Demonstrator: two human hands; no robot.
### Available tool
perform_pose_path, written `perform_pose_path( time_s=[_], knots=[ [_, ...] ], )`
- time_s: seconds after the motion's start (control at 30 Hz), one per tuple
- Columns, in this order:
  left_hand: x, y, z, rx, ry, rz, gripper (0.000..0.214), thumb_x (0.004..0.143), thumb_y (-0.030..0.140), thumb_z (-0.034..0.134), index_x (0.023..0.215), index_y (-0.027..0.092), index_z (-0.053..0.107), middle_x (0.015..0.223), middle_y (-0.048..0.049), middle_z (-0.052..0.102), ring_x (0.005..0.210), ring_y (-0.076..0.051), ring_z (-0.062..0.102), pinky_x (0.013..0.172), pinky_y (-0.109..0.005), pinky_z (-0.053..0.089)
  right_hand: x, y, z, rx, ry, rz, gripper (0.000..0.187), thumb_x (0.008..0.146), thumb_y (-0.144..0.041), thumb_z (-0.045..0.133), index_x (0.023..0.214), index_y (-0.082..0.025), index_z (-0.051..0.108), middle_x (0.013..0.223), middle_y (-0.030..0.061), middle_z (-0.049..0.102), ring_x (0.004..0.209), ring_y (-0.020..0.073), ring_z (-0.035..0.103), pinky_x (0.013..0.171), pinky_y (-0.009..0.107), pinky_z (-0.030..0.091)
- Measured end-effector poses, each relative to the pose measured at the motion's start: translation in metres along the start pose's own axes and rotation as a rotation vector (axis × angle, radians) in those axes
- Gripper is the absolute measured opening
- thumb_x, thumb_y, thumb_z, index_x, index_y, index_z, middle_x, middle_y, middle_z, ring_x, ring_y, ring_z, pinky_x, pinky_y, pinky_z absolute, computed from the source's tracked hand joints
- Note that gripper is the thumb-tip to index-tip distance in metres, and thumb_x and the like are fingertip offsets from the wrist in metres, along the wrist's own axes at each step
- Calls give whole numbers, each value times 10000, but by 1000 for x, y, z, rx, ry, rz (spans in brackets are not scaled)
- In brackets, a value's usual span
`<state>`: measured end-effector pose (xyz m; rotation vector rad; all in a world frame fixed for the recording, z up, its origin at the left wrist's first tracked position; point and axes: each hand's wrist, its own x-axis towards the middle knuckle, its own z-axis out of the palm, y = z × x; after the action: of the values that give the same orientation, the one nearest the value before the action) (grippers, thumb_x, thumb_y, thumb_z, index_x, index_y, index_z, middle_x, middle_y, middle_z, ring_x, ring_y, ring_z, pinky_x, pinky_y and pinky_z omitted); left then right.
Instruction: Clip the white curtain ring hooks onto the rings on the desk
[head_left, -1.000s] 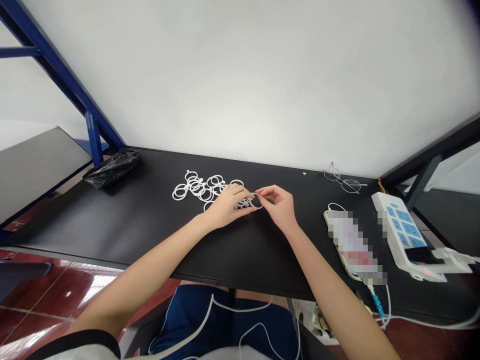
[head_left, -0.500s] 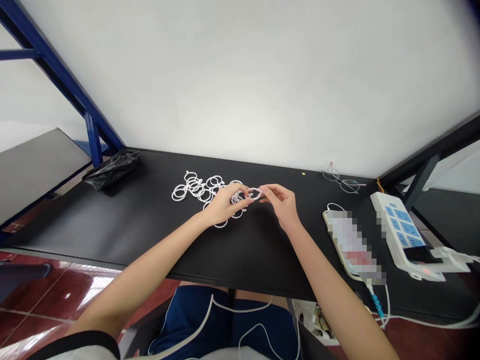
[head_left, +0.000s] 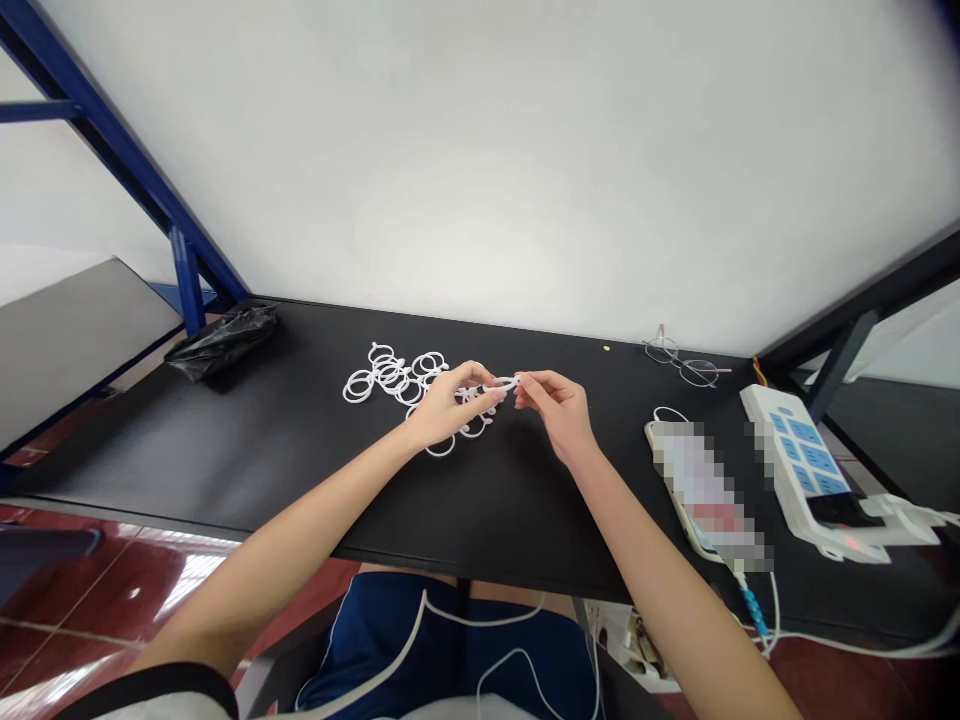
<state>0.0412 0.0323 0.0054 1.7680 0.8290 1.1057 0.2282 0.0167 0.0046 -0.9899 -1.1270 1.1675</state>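
Note:
Between my two hands is a white ring [head_left: 507, 383], seen nearly edge-on above the black table. My left hand [head_left: 448, 402] pinches its left side between thumb and fingers. Its right end is gripped by the thumb and fingertips of my right hand [head_left: 555, 405]. Several more white rings [head_left: 391, 374], some with small knobs, lie in a loose overlapping pile to the left. Part of the pile is hidden behind and under my left hand.
A black plastic bag [head_left: 222, 342] lies at the table's left end. On the right are eyeglasses [head_left: 679, 362], a phone [head_left: 679, 500] with a cable, and a white power strip [head_left: 799, 460] with plugs. A pale wall [head_left: 480, 180] rises along the table's back edge.
The held ring has tilted from a visible open loop to nearly edge-on. My right hand has shifted slightly left, closer to my left hand. The pile looks unchanged.

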Motion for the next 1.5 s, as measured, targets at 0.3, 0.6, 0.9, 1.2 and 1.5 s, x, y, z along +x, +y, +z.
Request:
perform_pose_path(
  time_s=[0.3,0.6,0.9,1.2,1.5],
  knots=[
    [2,-5,-2,-63,-35,-182,441,809,446,700,1121,135,673,1136,-113,678,1062,-248,635,953,-394,493,-2,1,5,-7,-23,10,252,735,-423,777,799,-185,723,667,-14,664,590,105,600,634,273,545],
    [3,-1,-2,-155,-39,-180,340,806,424,710,1001,147,735,1005,-80,731,973,-225,669,899,-344,508,-5,5,6,-78,-39,-39,259,816,-438,704,791,-185,655,643,-22,627,585,112,589,638,275,531],
    [3,3,-8,-277,-72,-344,349,744,407,775,1008,180,755,956,-64,746,935,-201,668,843,-312,497,-12,0,10,-154,-244,-89,373,959,-486,485,696,-226,436,479,-100,387,406,85,418,570,284,531],
    [2,-2,-10,-566,-108,-474,313,662,325,844,929,177,778,930,-56,751,943,-170,667,967,-336,454,-20,-3,15,-154,-285,-109,392,972,-490,452,685,-231,389,503,-101,329,402,75,342,551,279,525],
    [3,0,-11,-439,-123,-427,332,699,378,813,967,190,764,957,-60,743,958,-184,661,914,-332,483,-20,-2,16,-150,-255,-97,397,961,-505,465,683,-230,400,500,-101,335,401,73,344,550,272,528]
  ],
)
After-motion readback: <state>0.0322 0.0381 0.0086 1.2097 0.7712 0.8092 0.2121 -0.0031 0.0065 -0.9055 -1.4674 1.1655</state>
